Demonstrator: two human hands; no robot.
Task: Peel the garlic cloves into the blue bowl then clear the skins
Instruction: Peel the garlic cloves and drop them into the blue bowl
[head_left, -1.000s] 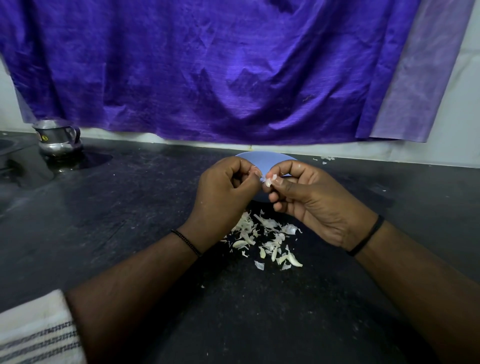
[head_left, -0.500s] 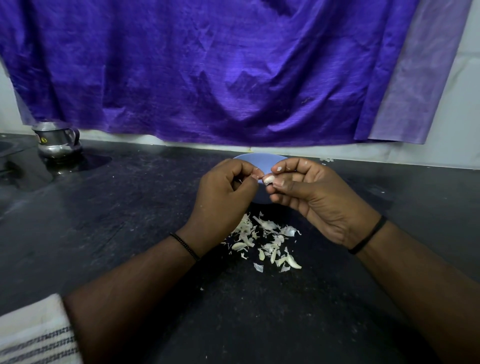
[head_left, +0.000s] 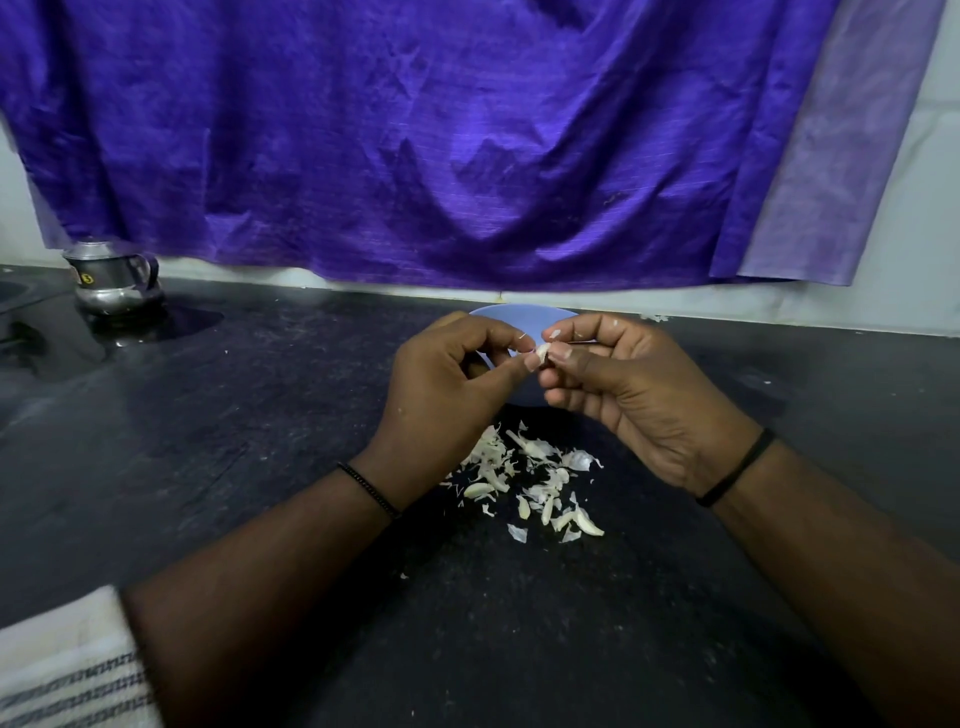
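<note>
a dark, speckled stone countertop (head_left: 260, 441) runs beneath a wrinkled purple cloth (head_left: 415, 145) hung on the pale wall behind it. above the counter's middle, two hands meet: the left hand (head_left: 441, 400) and the right hand (head_left: 639, 395) both pinch one small pale garlic clove (head_left: 542, 353) between thumb and fingertips, the left thumb tip touching it from 9 o'clock, the right thumb and forefinger closing on it from 3 o'clock. the remaining fingers of each hand are curled in. directly behind the hands, toward 12 o'clock, sits one round light-blue bowl (head_left: 519, 314), mostly hidden by the knuckles; its contents cannot be seen. below the hands, toward 6 o'clock, a loose scatter of papery white garlic skins (head_left: 530, 478) lies on the counter, too many and too overlapped to count, with a few stray flecks around it. each wrist carries one thin black band. far off at 10 o'clock stands one small steel jug (head_left: 111, 280) with a handle. at 7 o'clock, at the picture's corner, is one white cloth with grey stripes (head_left: 62, 670).
</note>
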